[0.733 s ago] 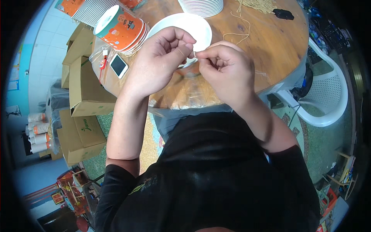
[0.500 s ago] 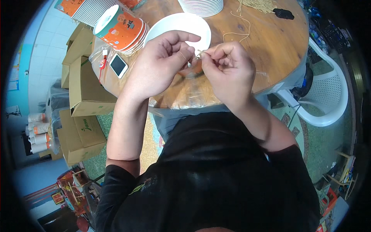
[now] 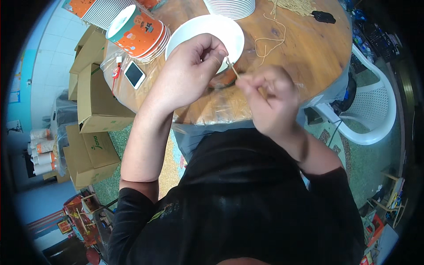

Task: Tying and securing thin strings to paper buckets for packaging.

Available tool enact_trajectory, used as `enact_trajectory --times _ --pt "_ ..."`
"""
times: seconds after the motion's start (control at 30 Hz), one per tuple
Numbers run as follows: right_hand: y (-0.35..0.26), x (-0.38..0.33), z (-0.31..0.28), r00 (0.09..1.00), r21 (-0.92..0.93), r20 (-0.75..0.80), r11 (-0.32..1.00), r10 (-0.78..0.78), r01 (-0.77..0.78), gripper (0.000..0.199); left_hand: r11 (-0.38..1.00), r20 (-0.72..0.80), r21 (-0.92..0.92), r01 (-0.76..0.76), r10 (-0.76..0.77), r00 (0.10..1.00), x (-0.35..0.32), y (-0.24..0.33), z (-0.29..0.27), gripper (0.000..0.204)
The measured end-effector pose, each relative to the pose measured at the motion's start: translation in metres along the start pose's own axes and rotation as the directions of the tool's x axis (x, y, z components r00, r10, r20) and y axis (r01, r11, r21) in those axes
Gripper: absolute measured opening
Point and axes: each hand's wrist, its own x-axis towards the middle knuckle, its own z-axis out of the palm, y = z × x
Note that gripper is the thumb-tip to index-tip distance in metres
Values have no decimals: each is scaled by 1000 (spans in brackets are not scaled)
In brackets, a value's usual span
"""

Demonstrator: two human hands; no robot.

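A thin beige cord (image 3: pixel 233 69) stretches between my two hands above the near side of a paper bucket. My left hand (image 3: pixel 196 66) pinches one end of it between thumb and forefinger. Blurred by motion, my right hand (image 3: pixel 274 97) holds the other end between its fingertips, lower and to the right. Behind my left hand stands the paper bucket (image 3: pixel 223 31), its white inside facing up; a bit of its orange side shows below the cord. What joins the cord to the bucket, if anything, I cannot make out.
Stacked orange paper buckets (image 3: pixel 143 33) lie at the left, near a white phone (image 3: pixel 134 75). Another stack (image 3: pixel 230 8) stands at the back. A loose cord (image 3: pixel 282 40) and a cord pile (image 3: pixel 292 6) rest on the wooden table (image 3: pixel 316 57). Cardboard boxes (image 3: pixel 104 104) and a white chair (image 3: pixel 375 106) flank it.
My right hand has moved right and down, away from my left hand, and the cord now stretches between them. My left fingers have closed into a pinch.
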Motion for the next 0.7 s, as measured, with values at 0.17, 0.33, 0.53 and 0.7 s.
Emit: enact_trajectory --times 0.17,0.33,0.53,0.7 --pt "-23 -21 -27 959 18 278 998 -56 53 31 938 37 338 -75 66 997 2 1 1 18" --pt "-20 -24 -31 936 68 330 992 -123 107 30 777 37 555 -296 333 942 2 1 10 11" --pt "-24 -25 -30 897 262 208 861 391 -436 27 887 -35 237 -397 416 909 4 -3 1 17" --pt "-38 -15 -38 854 252 285 826 435 -505 28 486 194 636 -600 651 734 -7 0 -5 17"
